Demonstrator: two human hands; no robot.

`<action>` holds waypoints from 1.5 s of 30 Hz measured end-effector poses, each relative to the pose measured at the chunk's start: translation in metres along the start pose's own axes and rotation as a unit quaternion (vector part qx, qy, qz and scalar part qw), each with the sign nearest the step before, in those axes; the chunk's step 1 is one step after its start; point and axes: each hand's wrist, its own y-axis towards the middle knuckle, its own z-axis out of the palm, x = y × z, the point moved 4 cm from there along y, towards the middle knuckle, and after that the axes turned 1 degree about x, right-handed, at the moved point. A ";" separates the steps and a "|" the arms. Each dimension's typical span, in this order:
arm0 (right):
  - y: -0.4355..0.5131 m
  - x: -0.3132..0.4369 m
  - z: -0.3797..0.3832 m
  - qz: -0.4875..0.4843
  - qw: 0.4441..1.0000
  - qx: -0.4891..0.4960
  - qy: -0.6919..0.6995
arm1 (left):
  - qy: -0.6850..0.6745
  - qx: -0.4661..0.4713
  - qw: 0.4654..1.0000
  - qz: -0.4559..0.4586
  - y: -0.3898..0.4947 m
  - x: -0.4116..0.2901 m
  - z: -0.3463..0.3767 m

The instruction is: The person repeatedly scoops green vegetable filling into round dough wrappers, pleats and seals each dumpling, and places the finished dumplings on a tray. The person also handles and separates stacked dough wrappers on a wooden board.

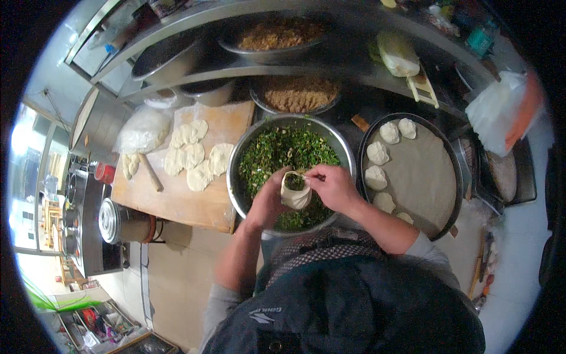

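Over a large steel bowl (pixel 231 177) of chopped green filling (pixel 289 141), I hold a dough wrapper (pixel 295 198) with dark green filling inside. My left hand (pixel 267 197) cups the wrapper from the left. At its upper right edge, the fingertips of my right hand (pixel 334 186) pinch the dough rim. The top of the wrapper is partly open, with the filling showing. To the right, several shaped buns (pixel 377 153) line the left side of a round cloth-lined tray (pixel 415 172); my right forearm passes close to the lowest ones.
Flat dough rounds (pixel 194 155) and a rolling pin (pixel 151 173) lie on a wooden board (pixel 208 212) at left, near a plastic-covered dough mass (pixel 145 129). Behind the bowl stands a basin of brown filling (pixel 300 95). Metal shelves (pixel 353 73) cross above; a lidded pot (pixel 116 221) stands lower left.
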 end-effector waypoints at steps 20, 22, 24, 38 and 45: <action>-0.014 0.014 -0.001 -0.121 0.987 -0.009 -0.107 | 0.252 0.073 0.963 0.056 0.009 -0.001 0.010; -0.013 0.013 -0.001 -0.095 0.991 0.018 -0.095 | 0.276 0.049 0.958 0.062 0.008 -0.002 0.003; -0.012 0.008 -0.002 -0.027 0.998 0.027 -0.055 | 0.029 0.011 0.999 -0.012 0.001 0.012 -0.003; -0.019 0.016 0.001 -0.179 0.977 -0.002 -0.118 | 0.315 -0.025 0.940 0.127 0.003 0.013 0.015; -0.024 0.025 0.008 -0.183 0.972 0.012 -0.150 | 0.382 -0.012 0.919 0.096 -0.001 0.004 0.011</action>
